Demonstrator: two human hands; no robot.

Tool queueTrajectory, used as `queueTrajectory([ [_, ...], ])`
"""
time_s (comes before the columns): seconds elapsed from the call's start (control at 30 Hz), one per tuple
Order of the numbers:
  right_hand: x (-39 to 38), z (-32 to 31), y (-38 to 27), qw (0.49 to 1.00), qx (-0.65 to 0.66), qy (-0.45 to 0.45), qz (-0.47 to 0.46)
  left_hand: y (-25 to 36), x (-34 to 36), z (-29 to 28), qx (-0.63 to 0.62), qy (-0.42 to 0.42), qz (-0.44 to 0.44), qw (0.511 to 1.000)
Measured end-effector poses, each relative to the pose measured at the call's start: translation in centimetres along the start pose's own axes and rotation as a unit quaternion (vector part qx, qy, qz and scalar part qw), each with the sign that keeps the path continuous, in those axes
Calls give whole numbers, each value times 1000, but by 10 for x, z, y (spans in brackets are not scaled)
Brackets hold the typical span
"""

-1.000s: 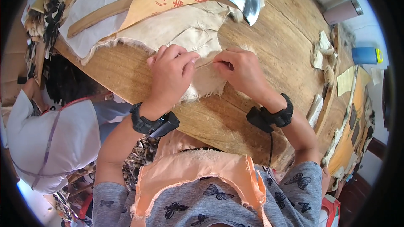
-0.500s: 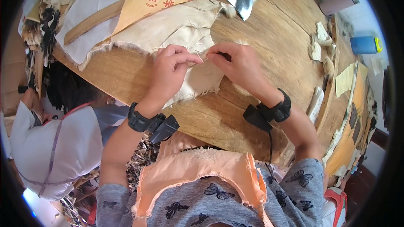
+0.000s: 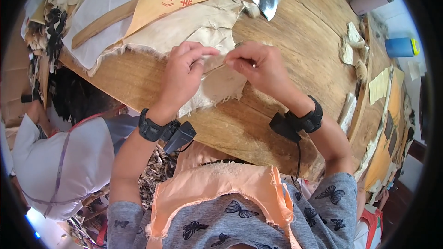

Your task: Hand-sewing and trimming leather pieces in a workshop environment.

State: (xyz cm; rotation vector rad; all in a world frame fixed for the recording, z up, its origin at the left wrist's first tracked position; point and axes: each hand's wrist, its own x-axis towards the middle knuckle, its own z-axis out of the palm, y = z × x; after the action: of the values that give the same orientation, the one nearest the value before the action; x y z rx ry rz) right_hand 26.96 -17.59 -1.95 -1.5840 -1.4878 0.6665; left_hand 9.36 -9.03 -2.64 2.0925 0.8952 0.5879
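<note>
My left hand (image 3: 183, 76) is over the cream hide (image 3: 219, 87), forefinger reaching toward the right hand, the other fingers bent; what they hold, if anything, is too small to make out. Just right of it, my right hand (image 3: 257, 67) pinches what looks like a fine thread, faintly visible between the hands. The hide has a frayed, furry edge and lies on the wooden table (image 3: 304, 41). Beyond my hands, a steel tool with a broad curved blade (image 3: 267, 3) rests on orange printed paper (image 3: 157, 4), beside a wooden strip (image 3: 99, 23) on white sheeting (image 3: 87, 41).
A pink tumbler (image 3: 369, 2) and a blue yellow-lidded container (image 3: 399, 47) stand at the right, near pale scraps (image 3: 350, 41). A person in white (image 3: 64, 161) is bent at the lower left. Dark fur scraps (image 3: 44, 27) lie along the left.
Over the last second both hands have moved slightly up the view. Since half a second ago my left hand has drawn a little leftward, widening the gap at the fingertips.
</note>
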Motion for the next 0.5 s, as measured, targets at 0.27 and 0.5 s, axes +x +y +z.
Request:
queueTrajectory([
  [0.27, 5, 4, 2, 996, 28, 20, 83, -2, -2, 1, -95, -76, -76, 990],
  [0.5, 5, 5, 3, 996, 36, 9, 85, 1, -6, -2, -39, -65, -37, 996],
])
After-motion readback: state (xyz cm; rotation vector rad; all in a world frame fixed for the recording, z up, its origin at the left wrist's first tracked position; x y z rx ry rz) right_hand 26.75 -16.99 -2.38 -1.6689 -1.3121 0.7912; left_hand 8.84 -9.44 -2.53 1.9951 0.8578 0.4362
